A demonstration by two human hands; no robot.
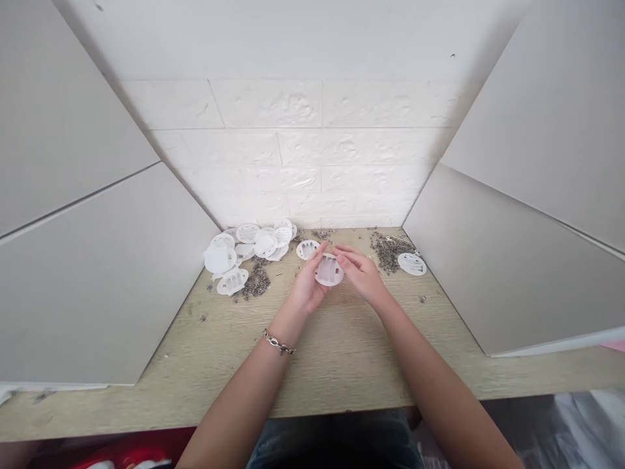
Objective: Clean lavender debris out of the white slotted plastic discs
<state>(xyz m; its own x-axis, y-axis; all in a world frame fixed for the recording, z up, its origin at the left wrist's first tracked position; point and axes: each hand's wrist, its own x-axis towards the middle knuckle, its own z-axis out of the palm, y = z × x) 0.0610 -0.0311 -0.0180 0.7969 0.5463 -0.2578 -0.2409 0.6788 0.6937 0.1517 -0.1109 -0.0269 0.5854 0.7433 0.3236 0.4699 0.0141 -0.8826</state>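
Observation:
Above the wooden table [336,352], my left hand [308,286] and my right hand [360,272] meet around a round white plastic battery holder [329,270]. The left hand cups it from below and the left, and a chain bracelet [278,343] sits on that wrist. My right hand's fingers pinch at the holder's right edge. Another white holder [307,249] lies on the table just behind the hands.
A heap of several white round holders [249,251] lies at the back left. Piles of small grey metal springs sit at the left [256,283] and back right [387,251]. One holder [412,263] lies at the right. Grey panels wall both sides.

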